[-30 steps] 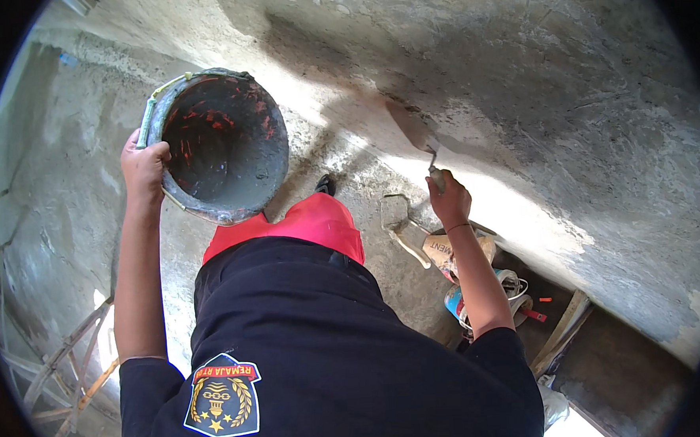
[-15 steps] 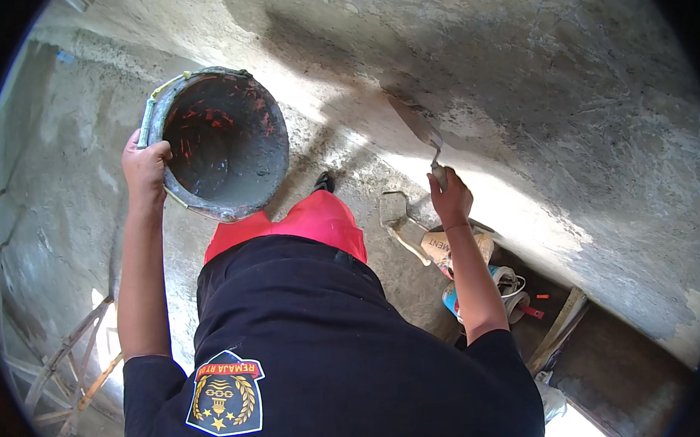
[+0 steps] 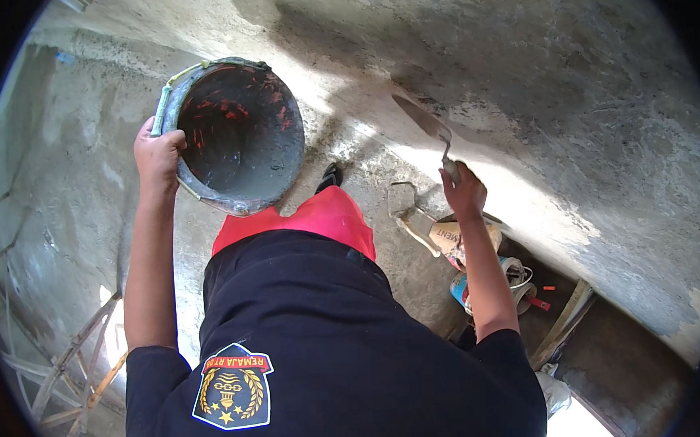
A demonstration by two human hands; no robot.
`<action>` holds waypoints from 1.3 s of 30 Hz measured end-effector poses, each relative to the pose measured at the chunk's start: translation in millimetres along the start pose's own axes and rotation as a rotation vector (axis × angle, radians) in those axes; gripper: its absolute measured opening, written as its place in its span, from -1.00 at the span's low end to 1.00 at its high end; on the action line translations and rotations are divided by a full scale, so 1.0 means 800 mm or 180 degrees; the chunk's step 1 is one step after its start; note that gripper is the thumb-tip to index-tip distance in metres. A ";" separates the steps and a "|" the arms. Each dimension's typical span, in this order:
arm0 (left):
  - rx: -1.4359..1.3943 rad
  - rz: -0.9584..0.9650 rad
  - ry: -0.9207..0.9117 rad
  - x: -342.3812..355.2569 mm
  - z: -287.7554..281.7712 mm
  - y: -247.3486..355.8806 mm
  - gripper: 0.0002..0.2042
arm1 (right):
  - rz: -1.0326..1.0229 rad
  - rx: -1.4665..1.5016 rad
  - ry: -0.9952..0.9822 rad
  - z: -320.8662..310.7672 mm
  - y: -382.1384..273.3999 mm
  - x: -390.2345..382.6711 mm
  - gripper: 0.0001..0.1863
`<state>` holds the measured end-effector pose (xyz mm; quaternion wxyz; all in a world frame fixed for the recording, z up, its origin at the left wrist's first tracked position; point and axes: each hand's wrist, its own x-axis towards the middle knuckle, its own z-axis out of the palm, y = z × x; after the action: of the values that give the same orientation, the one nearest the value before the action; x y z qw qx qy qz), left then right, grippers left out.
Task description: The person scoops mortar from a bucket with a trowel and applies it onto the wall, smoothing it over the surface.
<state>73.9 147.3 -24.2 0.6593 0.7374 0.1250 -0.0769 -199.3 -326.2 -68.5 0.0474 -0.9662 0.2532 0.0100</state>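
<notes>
Against the grey plastered wall [image 3: 564, 73], at upper middle of the view, a trowel [image 3: 422, 120] with its pointed blade laid flat on the wet surface, tip up and to the left. Gripped at the handle by the right hand [image 3: 463, 193], fingers wrapped fully around it. Further left and at similar height, a round bucket [image 3: 235, 133], dark inside with red scratches, tilted so that the opening faces the camera; perhaps a thin layer of grey mortar at the bottom, but hard to tell in the shadow. Held at the rim by the left hand [image 3: 157, 153], thumb over the edge and fingers closed behind it. Between both arms, a dark shirt with a sewn badge [image 3: 232, 387] low on the chest, and a red garment [image 3: 318, 220] just below the bucket. Lower on the floor, just beside the right forearm, a paper sack [image 3: 458, 236], a long-handled metal tool [image 3: 409, 211] and a small blue container [image 3: 464, 288]. Near these, a wooden plank [image 3: 566, 330] leaning at the foot of the wall. Far left, well apart, some bamboo or wooden poles [image 3: 65, 368].
</notes>
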 end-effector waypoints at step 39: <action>-0.0154 0.0313 -0.0274 -0.007 -0.007 0.065 -0.80 | -0.3037 0.0252 0.0528 -0.076 -0.223 0.077 -0.70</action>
<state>83.1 147.1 27.4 0.6847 0.7225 0.0620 -0.0731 -58.7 -207.4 4.5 0.0631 -0.9695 -0.2149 -0.0996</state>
